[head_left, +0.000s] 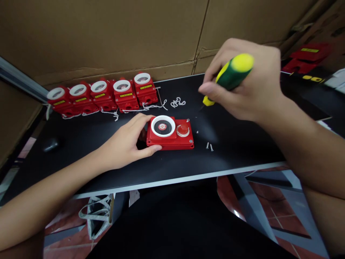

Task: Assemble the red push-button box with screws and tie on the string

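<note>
Blk tbl: gap btwn box & front edge.

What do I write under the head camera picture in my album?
Left hand gripping a red box, right hand holding a screwdriver, two loose screws nearby, five similar boxes behind.

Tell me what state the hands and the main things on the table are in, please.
Box: lying flat, dial up.
Left hand: gripping one end of the box.
Screwdriver: raised above the table, tip down.
Right hand: closed around the screwdriver.
Two screws: lying loose.
Back boxes: lined up, five in a row.
Loose cord: lying in loops.
</note>
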A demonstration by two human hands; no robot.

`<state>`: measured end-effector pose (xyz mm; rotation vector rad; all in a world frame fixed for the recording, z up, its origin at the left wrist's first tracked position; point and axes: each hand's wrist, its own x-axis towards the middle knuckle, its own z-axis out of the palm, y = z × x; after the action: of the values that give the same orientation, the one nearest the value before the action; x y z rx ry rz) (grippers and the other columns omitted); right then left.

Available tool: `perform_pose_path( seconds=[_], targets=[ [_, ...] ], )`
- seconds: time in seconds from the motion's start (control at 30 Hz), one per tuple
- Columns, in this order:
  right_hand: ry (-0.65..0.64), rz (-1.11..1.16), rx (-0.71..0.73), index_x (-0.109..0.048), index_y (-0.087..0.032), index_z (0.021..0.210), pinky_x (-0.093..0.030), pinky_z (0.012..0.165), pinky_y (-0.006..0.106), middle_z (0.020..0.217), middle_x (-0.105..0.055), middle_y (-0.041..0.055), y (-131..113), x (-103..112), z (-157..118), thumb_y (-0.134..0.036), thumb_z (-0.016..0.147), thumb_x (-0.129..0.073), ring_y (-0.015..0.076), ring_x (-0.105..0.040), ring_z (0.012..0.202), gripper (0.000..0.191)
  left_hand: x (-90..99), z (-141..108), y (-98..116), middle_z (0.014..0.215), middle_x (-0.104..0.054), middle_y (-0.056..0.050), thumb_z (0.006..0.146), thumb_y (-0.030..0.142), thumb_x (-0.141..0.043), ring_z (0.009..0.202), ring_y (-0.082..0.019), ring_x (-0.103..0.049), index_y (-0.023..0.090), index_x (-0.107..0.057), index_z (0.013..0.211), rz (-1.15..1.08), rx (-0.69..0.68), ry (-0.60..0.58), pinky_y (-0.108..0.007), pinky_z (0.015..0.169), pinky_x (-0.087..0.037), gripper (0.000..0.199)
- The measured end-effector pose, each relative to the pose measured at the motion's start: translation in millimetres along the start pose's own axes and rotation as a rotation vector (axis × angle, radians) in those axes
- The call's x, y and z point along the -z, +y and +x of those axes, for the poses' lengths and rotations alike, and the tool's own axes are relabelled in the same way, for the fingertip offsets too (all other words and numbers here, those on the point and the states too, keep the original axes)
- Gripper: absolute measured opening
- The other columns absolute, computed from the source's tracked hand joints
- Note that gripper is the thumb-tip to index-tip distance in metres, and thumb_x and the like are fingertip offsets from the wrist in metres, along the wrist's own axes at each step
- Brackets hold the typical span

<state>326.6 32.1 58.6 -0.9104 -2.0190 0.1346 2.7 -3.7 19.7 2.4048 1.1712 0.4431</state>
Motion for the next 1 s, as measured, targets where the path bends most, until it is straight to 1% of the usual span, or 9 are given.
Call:
perform_pose_path(
  seconds=[0.07, 0.13, 0.2, 0.27, 0.37, 0.53, 0.67, 0.83, 1.0],
  targets=[
    [0.083, 0.122, -0.080, -0.067, -0.026, 0.078, -0.046, 0.070, 0.042, 0.081, -0.071, 0.0051, -2.7, -2.1, -1.5, -0.072, 0.096, -0.081, 0.0217, -0.064, 0.070, 0.051, -0.2, -0.1, -0.3, 0.139, -0.070, -0.014, 0.096, 0.065, -0.076, 0.113, -0.032, -0.071, 0.021, -0.061, 0.146, 0.003, 0.001, -0.002, -0.047, 0.101, -0.063, 0.068],
    [0.155, 0.287, -0.157, -0.067, -0.026, 0.078, -0.036, 0.054, 0.038, 0.069, -0.064, 0.0010, -6.8, -5.6, -2.4, -0.076, 0.095, -0.082, 0.0173, -0.058, 0.055, 0.054, -0.2, -0.3, -0.3, 0.138, -0.070, -0.014, 0.097, 0.064, -0.076, 0.111, -0.031, -0.071, 0.021, -0.061, 0.144, 0.002, -0.005, -0.001, -0.046, 0.100, -0.063, 0.066],
    [0.210, 0.442, -0.188, -0.063, -0.026, 0.075, -0.029, 0.044, 0.036, 0.064, -0.061, -0.0008, -11.3, -9.6, -1.9, -0.078, 0.089, -0.086, 0.0150, -0.055, 0.047, 0.059, 0.0, -0.7, 0.2, 0.137, -0.070, -0.014, 0.097, 0.062, -0.076, 0.110, -0.030, -0.071, 0.021, -0.061, 0.143, -0.002, -0.014, 0.003, -0.045, 0.098, -0.062, 0.064],
    [0.251, 0.542, -0.176, -0.059, -0.025, 0.071, -0.024, 0.039, 0.033, 0.064, -0.061, -0.0011, -14.6, -12.8, -0.6, -0.079, 0.083, -0.091, 0.0126, -0.051, 0.042, 0.064, 0.4, -0.9, 0.8, 0.135, -0.070, -0.013, 0.098, 0.062, -0.076, 0.108, -0.029, -0.070, 0.020, -0.062, 0.142, -0.004, -0.022, 0.003, -0.044, 0.097, -0.062, 0.063],
    [0.221, 0.544, -0.180, -0.059, -0.024, 0.071, -0.025, 0.036, 0.030, 0.065, -0.063, -0.0011, -15.6, -15.3, 0.5, -0.078, 0.084, -0.090, 0.0110, -0.052, 0.041, 0.064, 1.3, -1.0, 1.8, 0.135, -0.070, -0.013, 0.098, 0.061, -0.076, 0.108, -0.029, -0.070, 0.020, -0.063, 0.142, 0.008, -0.025, 0.002, -0.043, 0.097, -0.062, 0.061],
    [0.169, 0.487, -0.220, -0.058, -0.024, 0.071, -0.029, 0.036, 0.030, 0.063, -0.059, -0.0024, -13.1, -16.6, -1.2, -0.082, 0.083, -0.089, 0.0111, -0.055, 0.043, 0.067, 2.4, -0.7, 2.4, 0.135, -0.071, -0.013, 0.098, 0.063, -0.075, 0.110, -0.030, -0.070, 0.021, -0.063, 0.142, 0.018, -0.008, -0.009, -0.043, 0.098, -0.061, 0.062],
    [0.172, 0.487, -0.208, -0.059, -0.023, 0.070, -0.028, 0.035, 0.029, 0.064, -0.058, -0.0020, -12.2, -16.9, -1.9, -0.080, 0.086, -0.088, 0.0104, -0.056, 0.043, 0.066, 3.2, -0.4, 2.1, 0.135, -0.072, -0.012, 0.098, 0.064, -0.075, 0.108, -0.029, -0.071, 0.021, -0.064, 0.142, 0.013, -0.005, -0.017, -0.042, 0.096, -0.061, 0.062],
    [0.135, 0.495, -0.213, -0.063, -0.022, 0.073, -0.029, 0.037, 0.029, 0.064, -0.058, -0.0021, -14.3, -15.0, -3.6, -0.073, 0.090, -0.089, 0.0106, -0.057, 0.045, 0.060, 4.8, -0.4, 1.5, 0.133, -0.074, -0.011, 0.100, 0.063, -0.076, 0.106, -0.028, -0.072, 0.022, -0.066, 0.140, -0.014, -0.013, -0.030, -0.040, 0.094, -0.061, 0.059],
    [0.137, 0.499, -0.205, -0.063, -0.023, 0.075, -0.027, 0.037, 0.031, 0.065, -0.059, -0.0026, -15.3, -14.6, -4.5, -0.075, 0.087, -0.090, 0.0109, -0.057, 0.043, 0.060, 5.9, -0.5, 1.7, 0.129, -0.074, -0.010, 0.099, 0.062, -0.077, 0.102, -0.027, -0.072, 0.020, -0.066, 0.138, -0.033, -0.017, -0.033, -0.038, 0.088, -0.060, 0.058]
  ],
)
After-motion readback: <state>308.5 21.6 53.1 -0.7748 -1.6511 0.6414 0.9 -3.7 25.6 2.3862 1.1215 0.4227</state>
